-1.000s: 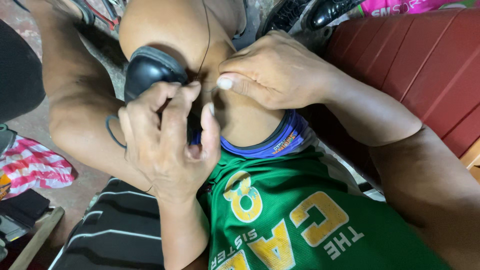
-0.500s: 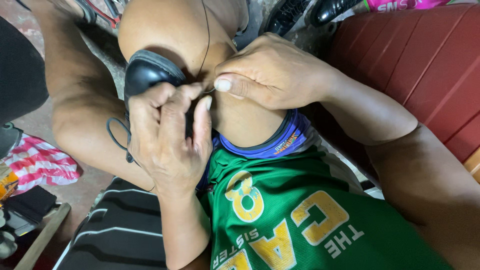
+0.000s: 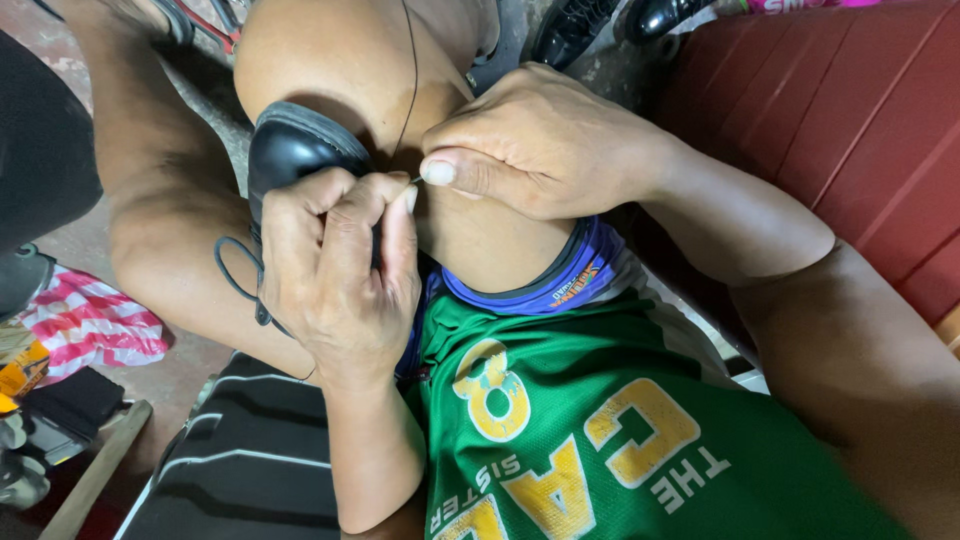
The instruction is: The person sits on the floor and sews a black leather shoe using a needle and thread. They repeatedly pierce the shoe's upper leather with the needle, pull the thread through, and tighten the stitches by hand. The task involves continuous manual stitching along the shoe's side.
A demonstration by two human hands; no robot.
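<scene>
Black leather shoe [image 3: 290,150] wedged between person's bare knees. Left hand [image 3: 335,270] wraps shoe, fingers closed on it. Right hand [image 3: 540,140], just right of shoe, pinches fine needle [image 3: 414,181], dark thread [image 3: 410,70] running up. Best: keep shoe clamped, pull straight. Little free room beyond shoe; red bench [image 3: 860,120] close at right.

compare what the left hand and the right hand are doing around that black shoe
The left hand wraps the black shoe, fingers curled over its edge; the right hand does not touch the shoe and pinches a thin needle between thumb and forefinger. The left hand comes up from below, back to the camera; the right hand reaches in from the right, thumbnail showing. Both meet close together over the knee, beside the dark thread.
</scene>
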